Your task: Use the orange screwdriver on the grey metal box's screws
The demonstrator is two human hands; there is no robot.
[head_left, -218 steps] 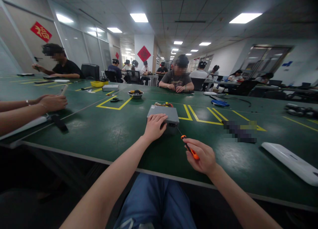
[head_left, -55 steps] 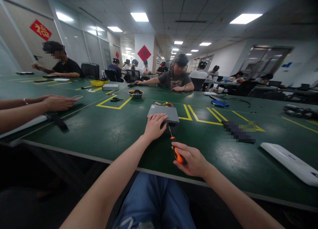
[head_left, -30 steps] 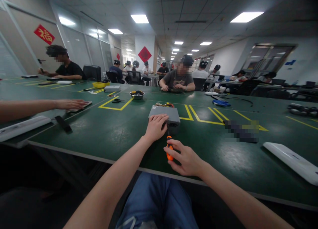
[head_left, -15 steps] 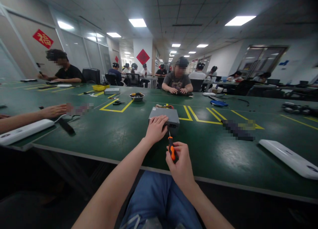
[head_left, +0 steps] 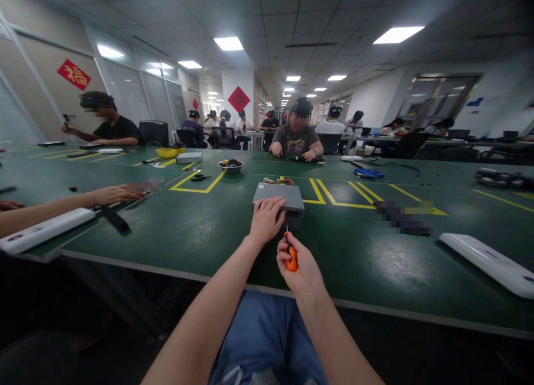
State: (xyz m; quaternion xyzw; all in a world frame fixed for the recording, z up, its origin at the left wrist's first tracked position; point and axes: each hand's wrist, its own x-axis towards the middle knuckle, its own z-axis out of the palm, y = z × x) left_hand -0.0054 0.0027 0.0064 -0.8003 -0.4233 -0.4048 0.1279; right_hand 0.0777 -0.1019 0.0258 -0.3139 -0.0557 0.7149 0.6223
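A grey metal computer power supply (head_left: 280,192) lies on the green table in front of me, with coloured wires at its far side. My left hand (head_left: 267,221) is closed on its near left edge, fingers over the top and thumb at the front face. In my right hand (head_left: 302,262) is a screwdriver (head_left: 291,258) with an orange and black handle. Its thin shaft points up to the lower front of the power supply. Whether the tip sits in a screw is too small to tell.
Beyond the power supply stands a metal bowl (head_left: 231,166) of small parts. White power strips (head_left: 486,262) lie at both sides of the green table (head_left: 375,285). At left a co-worker's arm (head_left: 100,197) reaches in; another person (head_left: 297,132) sits opposite.
My right hand has turned, its fingers now wrapped further round the screwdriver handle. My left hand stays on the power supply. The person opposite has moved their hands apart.
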